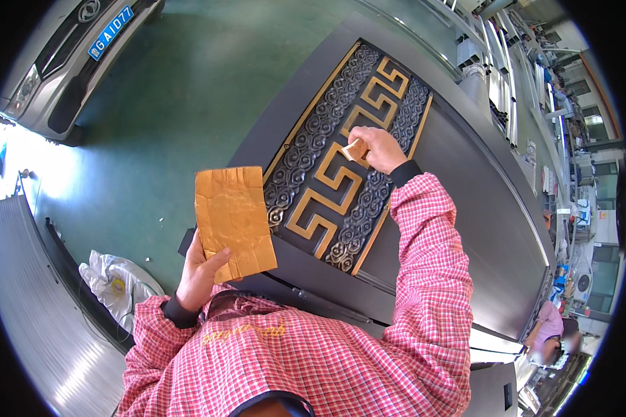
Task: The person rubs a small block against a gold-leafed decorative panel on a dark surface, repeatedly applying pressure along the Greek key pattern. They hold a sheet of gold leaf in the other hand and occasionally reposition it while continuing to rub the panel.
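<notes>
checked smock (pixel 278 354); dark panel (pixel 466 201), gold key pattern (pixel 327 163); vehicle (pixel 66 90) on green floor (pixel 181 104)

Most fingers of the left hand (pixel 199 272) are hidden behind the cardboard (pixel 233 215). The right hand (pixel 381 147) covers part of the gold pattern (pixel 351 194) and much of the small pad (pixel 355 150); whether the pad touches the panel (pixel 466 187) cannot be told. The edge cuts off the car (pixel 54 104). The far person's (pixel 549 323) head is blurred.
</notes>
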The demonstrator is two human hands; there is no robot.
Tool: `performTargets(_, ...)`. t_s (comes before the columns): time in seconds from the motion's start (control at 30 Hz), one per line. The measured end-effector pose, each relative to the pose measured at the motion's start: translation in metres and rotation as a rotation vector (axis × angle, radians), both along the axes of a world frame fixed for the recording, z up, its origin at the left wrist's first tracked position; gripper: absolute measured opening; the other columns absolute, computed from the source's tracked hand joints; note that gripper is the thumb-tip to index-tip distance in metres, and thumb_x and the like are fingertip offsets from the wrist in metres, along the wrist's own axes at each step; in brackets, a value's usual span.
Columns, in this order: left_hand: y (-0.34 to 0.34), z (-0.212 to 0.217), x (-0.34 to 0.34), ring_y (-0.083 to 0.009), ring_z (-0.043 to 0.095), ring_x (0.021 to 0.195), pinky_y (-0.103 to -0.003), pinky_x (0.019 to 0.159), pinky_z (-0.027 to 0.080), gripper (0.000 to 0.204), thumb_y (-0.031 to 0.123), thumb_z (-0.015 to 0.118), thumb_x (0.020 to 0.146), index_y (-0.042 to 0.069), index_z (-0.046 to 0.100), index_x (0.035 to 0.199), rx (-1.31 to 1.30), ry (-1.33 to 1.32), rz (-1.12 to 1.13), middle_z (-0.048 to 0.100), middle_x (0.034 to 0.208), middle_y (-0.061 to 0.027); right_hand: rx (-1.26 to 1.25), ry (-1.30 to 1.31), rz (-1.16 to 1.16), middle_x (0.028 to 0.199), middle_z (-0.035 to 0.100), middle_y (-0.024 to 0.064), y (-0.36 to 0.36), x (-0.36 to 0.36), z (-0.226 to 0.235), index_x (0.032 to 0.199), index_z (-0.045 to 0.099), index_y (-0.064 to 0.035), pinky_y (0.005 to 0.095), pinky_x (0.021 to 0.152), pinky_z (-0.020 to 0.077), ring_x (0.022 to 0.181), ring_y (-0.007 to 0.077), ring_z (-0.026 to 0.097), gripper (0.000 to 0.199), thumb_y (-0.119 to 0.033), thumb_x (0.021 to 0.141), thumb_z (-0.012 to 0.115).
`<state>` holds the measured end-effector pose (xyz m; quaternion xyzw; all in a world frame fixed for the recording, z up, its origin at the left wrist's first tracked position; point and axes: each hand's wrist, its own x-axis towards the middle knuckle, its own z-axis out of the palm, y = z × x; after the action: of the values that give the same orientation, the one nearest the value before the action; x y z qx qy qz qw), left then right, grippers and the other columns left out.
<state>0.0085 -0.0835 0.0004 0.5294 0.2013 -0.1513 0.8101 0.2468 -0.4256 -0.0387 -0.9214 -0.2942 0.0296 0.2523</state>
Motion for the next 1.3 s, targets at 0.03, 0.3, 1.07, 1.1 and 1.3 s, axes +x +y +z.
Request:
performTargets(0.03, 0.001, -0.001, 0.000, -0.0222, 0.067, 0.089, -0.033, 0.060, 0.060, 0.055, 0.001, 0.053, 0.090, 0.005, 0.030, 0.139, 0.013, 0.001, 0.005, 0.057, 0.120, -0.0131, -0.024, 0.028, -0.023, 0.082, 0.063, 0.0125, -0.002, 0.001, 0.003, 0.088, 0.057, -0.0091, 0.0402, 0.070, 0.0459, 0.085, 0.0345, 0.061, 0.021, 0.007, 0.074, 0.057)
performTargets(0.3, 0.003, -0.003, -0.002, -0.0228, 0.066, 0.090, -0.034, 0.061, 0.060, 0.054, 0.002, 0.053, 0.090, 0.005, 0.030, 0.139, 0.011, 0.018, -0.014, 0.057, 0.119, -0.0127, -0.037, 0.081, -0.158, 0.085, 0.064, 0.0132, -0.023, -0.021, 0.018, 0.090, 0.058, -0.0067, 0.0366, 0.073, 0.0478, 0.085, 0.0332, 0.064, 0.024, 0.007, 0.071, 0.064)
performTargets(1.07, 0.003, -0.008, -0.002, -0.0242, 0.066, 0.091, -0.036, 0.060, 0.061, 0.052, 0.002, 0.053, 0.091, 0.005, 0.029, 0.138, 0.025, 0.009, -0.013, 0.055, 0.119, -0.0141, -0.158, -0.067, -0.453, 0.088, 0.067, 0.0093, -0.040, -0.023, 0.007, 0.095, 0.058, -0.0134, 0.0423, 0.069, 0.0499, 0.083, 0.0327, 0.064, 0.032, -0.027, 0.073, 0.075)
performTargets(1.1, 0.003, -0.007, -0.002, -0.0242, 0.066, 0.091, -0.037, 0.060, 0.061, 0.052, 0.003, 0.053, 0.091, 0.005, 0.029, 0.138, 0.029, 0.006, -0.010, 0.055, 0.119, -0.0142, -0.165, -0.077, -0.375, 0.088, 0.066, 0.0092, -0.039, -0.030, 0.005, 0.095, 0.057, -0.0136, 0.0424, 0.067, 0.0499, 0.083, 0.0331, 0.064, 0.030, -0.025, 0.074, 0.074)
performTargets(1.3, -0.001, 0.002, 0.000, -0.0215, 0.066, 0.085, -0.032, 0.060, 0.058, 0.053, -0.003, 0.050, 0.090, 0.004, 0.030, 0.138, 0.034, 0.020, 0.016, 0.057, 0.117, -0.0134, -0.208, -0.072, -0.491, 0.088, 0.066, 0.0089, -0.042, -0.018, 0.007, 0.094, 0.056, -0.0132, 0.0431, 0.066, 0.0501, 0.083, 0.0330, 0.065, 0.029, -0.024, 0.074, 0.073)
